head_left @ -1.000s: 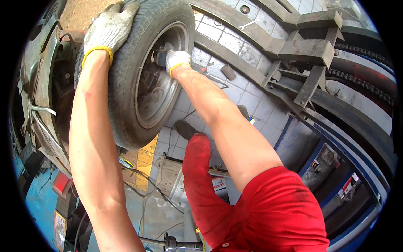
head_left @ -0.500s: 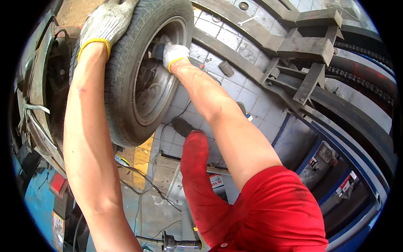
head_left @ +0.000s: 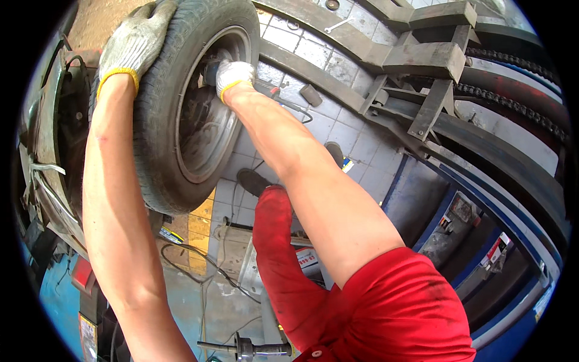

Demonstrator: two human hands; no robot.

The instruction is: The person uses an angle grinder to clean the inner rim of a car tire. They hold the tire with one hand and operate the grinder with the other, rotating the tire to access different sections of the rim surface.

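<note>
A worn black tyre [head_left: 160,120] on a steel wheel rim [head_left: 208,172] stands upright at the upper left. My left hand [head_left: 136,42], in a whitish knit glove with a yellow cuff, lies on top of the tread with its fingers apart. At the inner side of the rim, my right hand [head_left: 234,75] is gloved alike and closed round a power tool [head_left: 267,88]. The tool's dark head reaches into the wheel hollow, and its grey-and-red body shows behind the wrist with a dark cord or hose. The fingers partly hide the tool, so its exact kind is unclear.
A vehicle body with its panel edge [head_left: 66,139] is close at the left. Heavy metal beams [head_left: 422,60] with chains fill the upper right. On the tiled floor lie a wrench [head_left: 339,25], a dark cylinder [head_left: 311,95] and loose cables [head_left: 211,265]. Blue-framed shelving [head_left: 452,229] stands right.
The whole view has shifted slightly, so wheel and arms appear further left. My right hand has turned a little at the rim, and more of the tool's body shows. My left hand stays on the tread.
</note>
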